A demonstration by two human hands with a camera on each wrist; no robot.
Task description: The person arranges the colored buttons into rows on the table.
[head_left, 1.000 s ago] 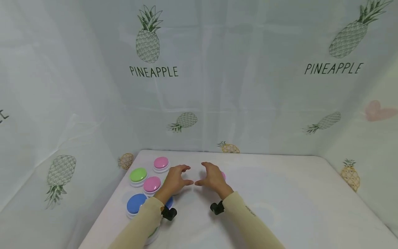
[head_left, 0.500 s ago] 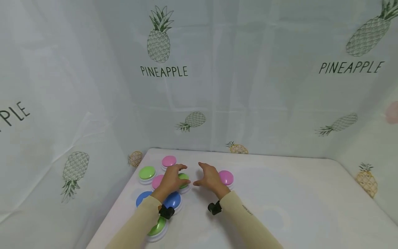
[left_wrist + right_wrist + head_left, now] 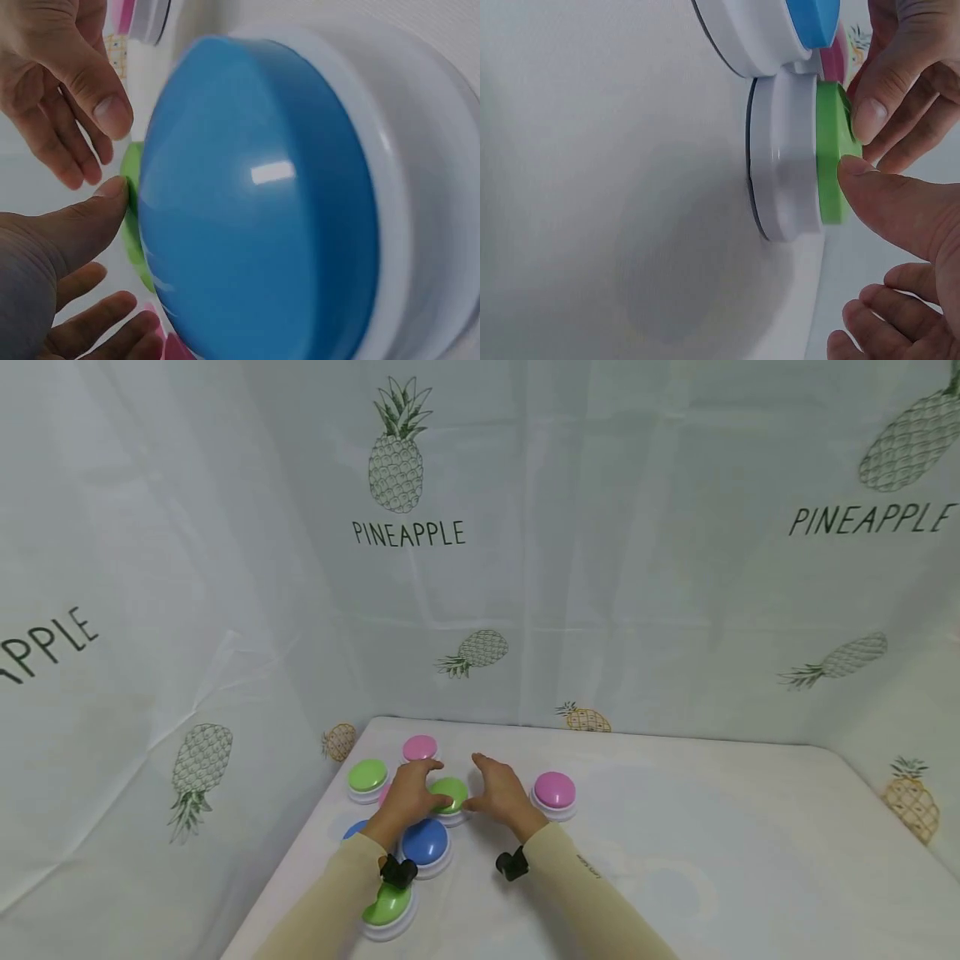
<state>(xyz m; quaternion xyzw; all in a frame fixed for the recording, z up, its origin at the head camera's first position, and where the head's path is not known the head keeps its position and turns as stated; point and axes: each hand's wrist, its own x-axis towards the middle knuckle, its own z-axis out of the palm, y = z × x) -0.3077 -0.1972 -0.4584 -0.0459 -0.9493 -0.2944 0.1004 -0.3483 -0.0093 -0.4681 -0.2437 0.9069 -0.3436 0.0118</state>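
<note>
My left hand (image 3: 408, 795) and my right hand (image 3: 501, 793) hover on either side of a green push button (image 3: 450, 795) with a white base. Their thumbs point toward each other by its green cap (image 3: 831, 154) in the right wrist view; whether they touch it I cannot tell. Neither hand grips anything; the fingers are loosely bent and spread from the thumbs. A blue push button (image 3: 424, 843) stands near the left wrist and fills much of the left wrist view. To the right of my right hand is a pink push button (image 3: 555, 792).
More push buttons stand on the left of the white table (image 3: 675, 827): a pink one (image 3: 420, 748) and a green one (image 3: 367, 775) at the back, another green one (image 3: 388, 906) in front. My left arm partly covers others. A pineapple-printed curtain (image 3: 600, 568) hangs behind.
Both hands have shifted left over the table, so the green button now shows between them. The head view has turned left. The buttons stay in place.
</note>
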